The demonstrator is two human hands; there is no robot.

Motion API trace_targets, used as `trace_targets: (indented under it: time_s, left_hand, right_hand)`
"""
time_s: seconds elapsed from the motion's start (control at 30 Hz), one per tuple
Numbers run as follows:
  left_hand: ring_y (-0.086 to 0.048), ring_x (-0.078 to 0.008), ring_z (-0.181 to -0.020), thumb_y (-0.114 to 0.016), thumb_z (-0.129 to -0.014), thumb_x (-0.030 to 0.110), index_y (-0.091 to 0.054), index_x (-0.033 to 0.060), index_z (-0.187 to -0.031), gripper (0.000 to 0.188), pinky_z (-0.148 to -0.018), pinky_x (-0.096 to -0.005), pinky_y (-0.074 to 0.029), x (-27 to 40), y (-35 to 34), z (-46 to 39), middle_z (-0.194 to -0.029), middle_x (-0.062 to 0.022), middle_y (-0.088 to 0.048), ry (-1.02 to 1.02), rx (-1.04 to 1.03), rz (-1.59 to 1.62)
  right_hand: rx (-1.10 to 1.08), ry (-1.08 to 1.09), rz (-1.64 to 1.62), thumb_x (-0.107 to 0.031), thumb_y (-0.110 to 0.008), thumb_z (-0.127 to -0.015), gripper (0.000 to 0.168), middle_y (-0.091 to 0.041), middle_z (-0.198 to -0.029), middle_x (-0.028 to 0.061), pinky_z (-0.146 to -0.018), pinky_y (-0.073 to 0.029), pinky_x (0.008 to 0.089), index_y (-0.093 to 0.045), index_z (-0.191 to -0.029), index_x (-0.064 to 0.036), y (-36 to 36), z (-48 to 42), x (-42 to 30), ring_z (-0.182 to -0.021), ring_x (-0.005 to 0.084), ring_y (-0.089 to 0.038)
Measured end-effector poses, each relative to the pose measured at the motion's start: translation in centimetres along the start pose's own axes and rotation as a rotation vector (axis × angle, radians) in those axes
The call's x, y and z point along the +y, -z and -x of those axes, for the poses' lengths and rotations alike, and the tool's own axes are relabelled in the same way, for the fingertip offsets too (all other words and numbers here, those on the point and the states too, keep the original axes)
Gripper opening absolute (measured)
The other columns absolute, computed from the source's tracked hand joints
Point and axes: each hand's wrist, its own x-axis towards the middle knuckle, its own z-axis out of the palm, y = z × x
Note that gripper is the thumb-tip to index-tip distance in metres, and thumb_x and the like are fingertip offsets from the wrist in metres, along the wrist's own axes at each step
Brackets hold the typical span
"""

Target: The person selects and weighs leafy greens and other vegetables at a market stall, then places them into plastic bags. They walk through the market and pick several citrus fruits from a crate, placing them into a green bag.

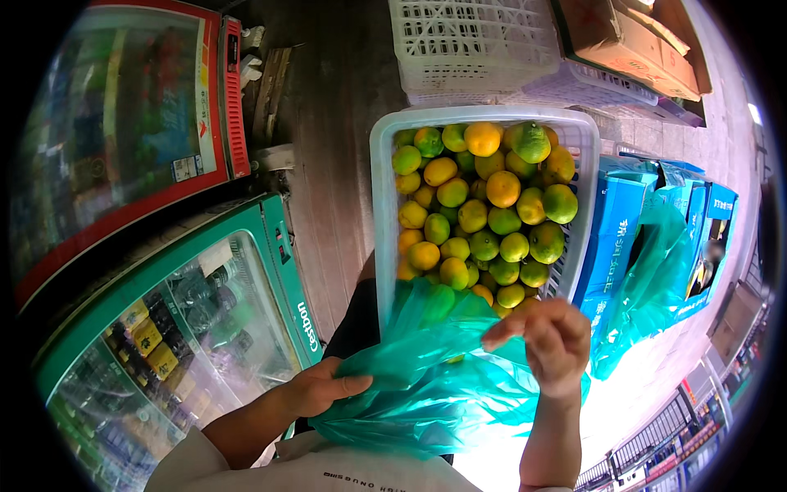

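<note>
A green translucent plastic bag point(424, 387) is spread in front of my body and over the near end of a white plastic crate point(384, 184). The crate holds many green and orange citrus fruits point(473, 215). My left hand point(326, 387) grips the bag's left edge, thumb on top. At the bag's right side is my right hand point(544, 344), raised with bent fingers; whether it pinches the thin film cannot be told. Some fruit shows dimly through the bag.
Blue cardboard boxes point(605, 234) with another green plastic bag point(652, 277) stand right of the crate. Beyond it are empty white crates point(476, 49) and an open brown cardboard box point(645, 55). A green-framed drinks cooler point(270, 246) and a red-framed one point(237, 104) line the left.
</note>
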Motion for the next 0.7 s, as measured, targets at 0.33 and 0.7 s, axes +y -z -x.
trace_targets:
  time_s: [0.33, 0.7]
  left_hand:
    - [-0.050, -0.0059, -0.080, -0.062, -0.107, 0.027, -0.070, 0.0009, -0.116, 0.029, -0.073, -0.0246, -0.042, -1.1, -0.4, -0.5, -0.086, 0.0054, -0.057, -0.084, -0.112, 0.010]
    - [-0.050, -0.0047, -0.081, -0.066, -0.105, 0.023, -0.069, 0.0034, -0.123, 0.027, -0.073, -0.0236, -0.041, -0.7, 0.9, -0.2, -0.086, 0.0059, -0.058, -0.147, -0.084, 0.001]
  right_hand:
    - [0.497, 0.530, 1.850, -0.033, -0.075, -0.089, 0.069, -0.063, -0.119, 0.0076, -0.083, -0.044, 0.0459, -0.038, -0.142, -0.009, 4.5, -19.0, 13.1, -0.102, 0.0286, -0.059]
    - [0.738, 0.260, 1.788, -0.034, -0.077, -0.090, 0.077, -0.062, -0.118, 0.0126, -0.082, -0.055, 0.0477, -0.038, -0.153, -0.011, 1.8, -21.4, 14.0, -0.103, 0.0322, -0.064]
